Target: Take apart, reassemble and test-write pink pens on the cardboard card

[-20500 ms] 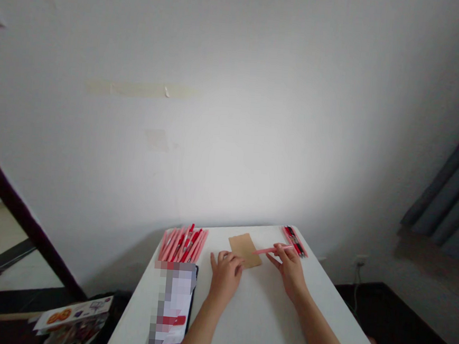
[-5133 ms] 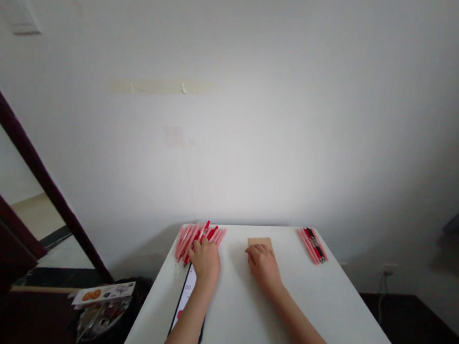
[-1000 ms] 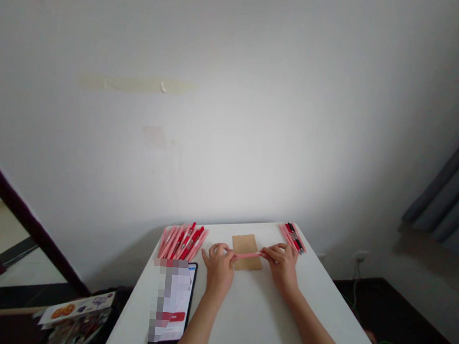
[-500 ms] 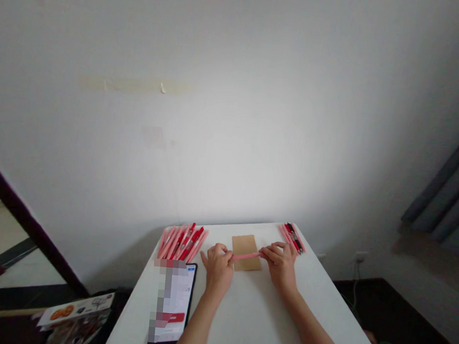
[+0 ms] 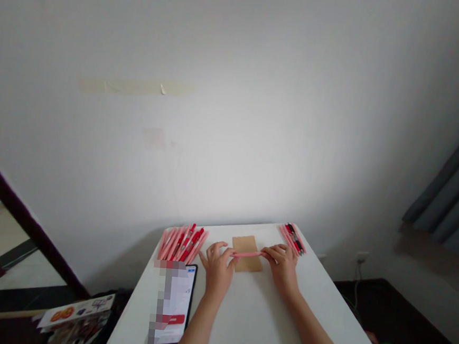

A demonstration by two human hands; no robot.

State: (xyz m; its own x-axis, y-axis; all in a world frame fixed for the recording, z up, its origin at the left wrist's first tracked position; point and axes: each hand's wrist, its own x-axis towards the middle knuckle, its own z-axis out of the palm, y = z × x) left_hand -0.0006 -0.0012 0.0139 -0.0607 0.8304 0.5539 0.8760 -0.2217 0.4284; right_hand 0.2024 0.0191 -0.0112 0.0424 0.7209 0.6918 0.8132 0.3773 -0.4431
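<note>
A slim pink pen (image 5: 249, 254) spans the gap between my two hands, lying crosswise above a brown piece of card or paper (image 5: 245, 243). My left hand (image 5: 219, 269) has thumb and forefinger around the pen's left end, its other fingers raised and curled. At the right end, my right hand (image 5: 283, 264) pinches the pen between thumb and fingertips. Beyond my left hand lies a pile of pink and red pens (image 5: 182, 242). A smaller group of pink, red and black pens (image 5: 293, 239) rests past my right hand.
A phone (image 5: 175, 305) with a lit, partly blurred screen lies left of my left forearm on the white table (image 5: 253, 322). The wall (image 5: 232, 140) stands behind the table. A box (image 5: 79, 308) is at the lower left, and a cable hangs from a wall socket (image 5: 361, 256) at right.
The fingers of my left hand have spread and lifted slightly at the pen's left end. The pen has tilted a little, its left end now slightly higher. My right hand stays nearly in place.
</note>
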